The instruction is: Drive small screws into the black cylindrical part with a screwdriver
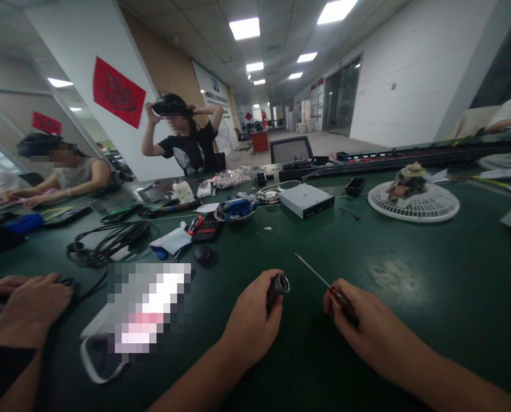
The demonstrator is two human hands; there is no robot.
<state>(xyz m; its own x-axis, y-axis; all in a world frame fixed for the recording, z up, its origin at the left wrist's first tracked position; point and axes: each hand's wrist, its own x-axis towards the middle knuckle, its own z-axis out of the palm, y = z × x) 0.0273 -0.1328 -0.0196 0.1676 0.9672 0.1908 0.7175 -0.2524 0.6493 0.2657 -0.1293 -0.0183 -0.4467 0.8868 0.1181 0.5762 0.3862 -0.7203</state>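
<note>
Bare left hand (253,323) curls closed around a short black cylindrical part (278,288); bare right hand (367,323) pinches a slim red-and-black screwdriver (339,298), its thin steel shaft angled up just beside the part. Both are above a glossy dark green workbench (474,274) bearing a flat silver metal box (307,200), a round white plastic fan grille (435,209) and coiled black cables (109,243). A co-worker's hands (27,303) lie at near left; white office walls (410,74) and rectangular ceiling lights (244,28) run back.

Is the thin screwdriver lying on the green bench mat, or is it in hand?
In hand. The right hand closes around the screwdriver, whose thin shaft sticks out past the fingers toward the left hand.
</note>
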